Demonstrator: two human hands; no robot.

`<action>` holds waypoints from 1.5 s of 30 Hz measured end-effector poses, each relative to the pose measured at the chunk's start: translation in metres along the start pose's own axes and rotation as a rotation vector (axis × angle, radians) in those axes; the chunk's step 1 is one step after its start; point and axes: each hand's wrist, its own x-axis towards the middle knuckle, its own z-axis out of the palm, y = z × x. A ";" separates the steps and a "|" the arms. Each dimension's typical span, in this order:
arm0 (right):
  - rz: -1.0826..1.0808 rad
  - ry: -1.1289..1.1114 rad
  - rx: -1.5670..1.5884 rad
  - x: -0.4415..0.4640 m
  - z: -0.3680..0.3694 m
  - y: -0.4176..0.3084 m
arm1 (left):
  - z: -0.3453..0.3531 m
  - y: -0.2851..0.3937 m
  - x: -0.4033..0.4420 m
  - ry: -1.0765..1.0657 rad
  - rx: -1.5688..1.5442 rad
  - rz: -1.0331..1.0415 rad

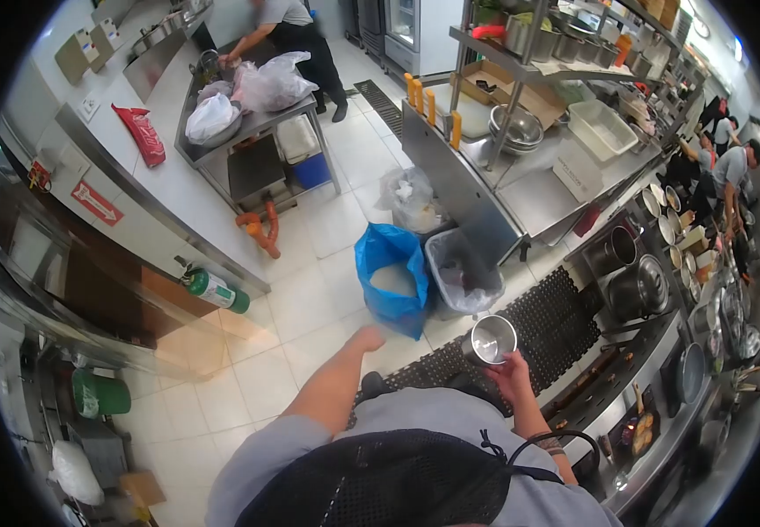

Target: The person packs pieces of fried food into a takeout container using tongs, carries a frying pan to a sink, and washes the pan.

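A round metal container (491, 340), its mouth facing up, is held by my right hand (512, 376) at its lower right rim. My left hand (366, 339) hangs over the tiled floor, near the bottom of an open blue bag (389, 303); its fingers are too small and indistinct to read. Inside the blue bag lies something pale. Right beside the bag stands a grey bin (466, 277) with a clear liner, just beyond the metal container. Behind them sits a clear plastic bag (411, 195) with white contents.
A black rubber mat (542, 325) covers the floor at right, next to the stove (652, 386). A steel counter (542, 198) with knives stands ahead. One person (296, 39) works at the back-left sink table; others stand far right. A green extinguisher (217, 290) is at left.
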 end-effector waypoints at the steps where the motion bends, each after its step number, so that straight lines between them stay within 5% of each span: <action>1: -0.022 -0.050 -0.017 0.006 -0.006 -0.013 | -0.018 0.029 0.014 0.064 -0.112 0.059; 7: 0.017 0.089 -0.265 0.056 -0.077 -0.066 | -0.065 0.151 0.055 0.131 -0.666 0.091; 9: 0.028 0.098 -0.284 0.052 -0.103 -0.075 | -0.065 0.152 0.050 0.226 -0.429 -0.001; 13: 0.051 0.159 -0.218 0.074 -0.112 -0.110 | -0.050 0.103 0.056 0.543 -0.528 -0.223; 16: 0.072 0.228 -0.140 0.082 -0.128 -0.118 | -0.009 0.021 0.102 0.276 -0.718 -0.542; 21: 0.026 0.295 -0.121 0.090 -0.139 -0.147 | -0.074 0.089 0.141 -0.172 -0.693 -0.749; 24: 0.047 0.271 0.032 0.103 -0.152 -0.157 | -0.083 0.126 0.181 -0.263 -0.674 -0.760; 28: 0.034 0.246 0.239 0.120 -0.184 -0.172 | -0.113 0.195 0.212 -0.448 -0.471 -0.496; 30: -0.018 0.312 0.292 0.120 -0.199 -0.192 | -0.103 0.210 0.216 -0.343 -0.683 -0.268; 34: -0.178 0.392 0.348 0.129 -0.231 -0.234 | -0.062 0.223 0.220 -0.388 -0.630 -0.190; 36: -0.235 0.411 0.406 0.135 -0.249 -0.261 | -0.027 0.191 0.256 -0.275 0.560 0.990; 38: -0.302 0.479 0.521 0.146 -0.264 -0.290 | -0.025 0.213 0.246 -0.499 0.398 0.601; 39: -0.321 0.484 0.517 0.155 -0.275 -0.305 | -0.031 0.226 0.247 -0.492 0.384 0.590; 42: -0.361 0.442 0.496 0.189 -0.309 -0.350 | -0.042 0.246 0.252 -0.997 0.175 0.237; 45: -0.344 0.392 0.418 0.221 -0.323 -0.402 | -0.050 0.303 0.279 -0.903 0.289 0.340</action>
